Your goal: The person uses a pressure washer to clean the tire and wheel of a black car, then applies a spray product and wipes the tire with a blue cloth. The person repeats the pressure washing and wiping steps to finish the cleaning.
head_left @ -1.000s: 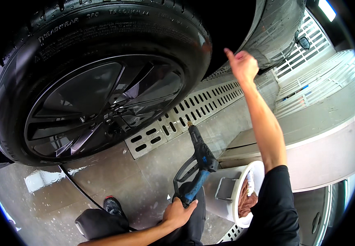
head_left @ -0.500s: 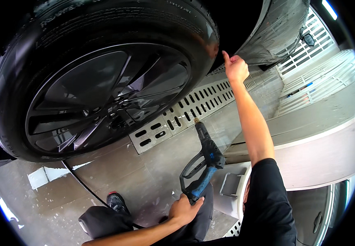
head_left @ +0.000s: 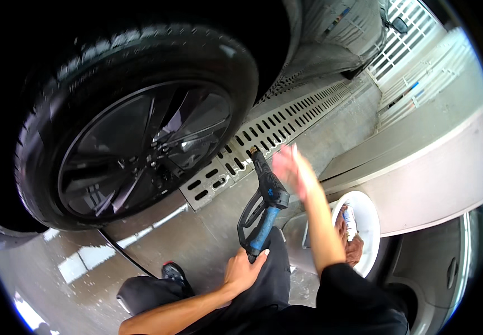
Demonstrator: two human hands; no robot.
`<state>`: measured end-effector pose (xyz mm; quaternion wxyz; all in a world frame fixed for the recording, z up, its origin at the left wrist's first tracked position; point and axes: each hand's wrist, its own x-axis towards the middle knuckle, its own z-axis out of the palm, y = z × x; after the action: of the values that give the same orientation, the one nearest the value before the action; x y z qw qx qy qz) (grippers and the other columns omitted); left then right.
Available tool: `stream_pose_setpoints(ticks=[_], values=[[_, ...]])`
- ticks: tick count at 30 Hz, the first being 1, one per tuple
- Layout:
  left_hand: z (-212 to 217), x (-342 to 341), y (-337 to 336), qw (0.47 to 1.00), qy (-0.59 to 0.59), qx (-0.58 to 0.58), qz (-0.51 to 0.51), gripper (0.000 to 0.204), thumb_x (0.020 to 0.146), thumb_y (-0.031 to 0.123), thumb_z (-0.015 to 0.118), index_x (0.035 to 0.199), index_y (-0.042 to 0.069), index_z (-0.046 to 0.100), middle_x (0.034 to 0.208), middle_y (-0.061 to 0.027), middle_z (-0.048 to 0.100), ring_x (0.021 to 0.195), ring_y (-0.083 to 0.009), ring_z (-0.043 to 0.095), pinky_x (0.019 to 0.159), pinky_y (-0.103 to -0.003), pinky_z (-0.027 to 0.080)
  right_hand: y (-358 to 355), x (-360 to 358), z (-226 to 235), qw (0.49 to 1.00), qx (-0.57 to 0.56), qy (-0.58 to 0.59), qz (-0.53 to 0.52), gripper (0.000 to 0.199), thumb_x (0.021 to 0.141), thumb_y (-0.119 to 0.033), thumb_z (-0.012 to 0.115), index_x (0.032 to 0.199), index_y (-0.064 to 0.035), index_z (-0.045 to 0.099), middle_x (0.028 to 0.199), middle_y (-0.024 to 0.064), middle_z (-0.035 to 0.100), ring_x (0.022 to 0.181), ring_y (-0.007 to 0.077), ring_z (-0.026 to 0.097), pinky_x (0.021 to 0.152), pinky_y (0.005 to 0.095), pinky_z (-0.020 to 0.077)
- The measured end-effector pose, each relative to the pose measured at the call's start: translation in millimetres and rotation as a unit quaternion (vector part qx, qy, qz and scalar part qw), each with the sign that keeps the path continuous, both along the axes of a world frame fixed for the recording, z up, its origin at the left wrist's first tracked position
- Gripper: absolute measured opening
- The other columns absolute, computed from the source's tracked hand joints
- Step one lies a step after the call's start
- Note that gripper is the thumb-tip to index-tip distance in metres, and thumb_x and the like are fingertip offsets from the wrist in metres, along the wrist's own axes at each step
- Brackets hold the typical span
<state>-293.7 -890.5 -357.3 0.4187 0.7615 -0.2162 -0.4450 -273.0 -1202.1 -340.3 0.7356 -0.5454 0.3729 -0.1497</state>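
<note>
Two hands are busy: the left hand (head_left: 242, 272) holds the spray gun (head_left: 264, 207) by its grip near the wheel (head_left: 141, 148), the right hand (head_left: 293, 170) hangs open and blurred beside its top, probably about to grasp it

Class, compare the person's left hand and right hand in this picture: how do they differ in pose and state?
The left hand is closed around the blue grip of the spray gun; the right hand is open and holds nothing. The left hand looks sharp and sits low, near the knee; the right hand is blurred and raised higher, beside the gun's nozzle end. Both are bare.
</note>
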Motion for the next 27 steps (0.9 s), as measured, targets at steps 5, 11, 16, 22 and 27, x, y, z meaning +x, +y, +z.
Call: stream_pose_setpoints(ticks=[5,11,16,22,27], values=[[-5.7,-22.5,1.2,0.995,-0.053,-0.036,-0.071,0.067,0.095,0.054,0.069,0.099,-0.011,0.054,0.064,-0.0274,0.063,0.065,-0.0467,0.069,0.063,-0.052,0.053,135.8,-73.2,-5.2,0.986,0.015,-0.023,-0.163,0.049,0.091,-0.019,0.082,0.131,-0.0014,0.059,0.118,0.0100,0.069,0.106,0.0201,0.067,0.097,0.0351,0.0529],[13.0,-40.3,11.2,0.990,0.020,-0.073,-0.118,0.048,0.093,0.040,0.076,0.105,0.000,0.052,0.074,-0.0168,0.067,0.067,-0.0356,0.069,0.064,-0.045,0.054,140.6,-87.8,43.2,0.949,0.012,-0.161,-0.270,0.042,0.105,-0.032,0.064,0.123,0.0058,0.060,0.102,0.0165,0.073,0.086,0.0242,0.073,0.078,0.0369,0.0614],[-69.4,-27.8,68.4,0.988,-0.024,-0.021,-0.153,0.037,0.091,0.037,0.079,0.097,0.003,0.066,0.079,-0.0141,0.068,0.071,-0.0237,0.069,0.067,-0.039,0.052,113.0,-88.7,71.6,0.936,-0.046,-0.231,-0.263,0.034,0.103,-0.027,0.065,0.113,0.0045,0.063,0.092,0.0115,0.069,0.078,0.0209,0.069,0.074,0.0368,0.0590],[-41.0,-56.0,141.5,0.957,-0.214,0.188,-0.048,0.035,0.089,0.037,0.074,0.078,0.004,0.072,0.074,-0.0247,0.067,0.079,-0.0457,0.068,0.070,-0.050,0.055,124.8,-75.8,-13.3,0.931,0.163,-0.157,-0.287,0.020,0.096,-0.015,0.070,0.102,0.0002,0.058,0.077,0.0087,0.059,0.060,0.0205,0.060,0.055,0.0361,0.0516],[-22.2,-79.6,167.7,0.924,-0.321,0.204,0.033,0.041,0.090,0.034,0.074,0.065,0.004,0.064,0.062,-0.0231,0.062,0.063,-0.0450,0.065,0.059,-0.052,0.051,144.3,-83.6,-42.4,0.901,0.281,-0.136,-0.301,0.020,0.093,-0.015,0.069,0.100,-0.0055,0.053,0.072,0.0069,0.050,0.056,0.0186,0.051,0.050,0.0350,0.0436]])
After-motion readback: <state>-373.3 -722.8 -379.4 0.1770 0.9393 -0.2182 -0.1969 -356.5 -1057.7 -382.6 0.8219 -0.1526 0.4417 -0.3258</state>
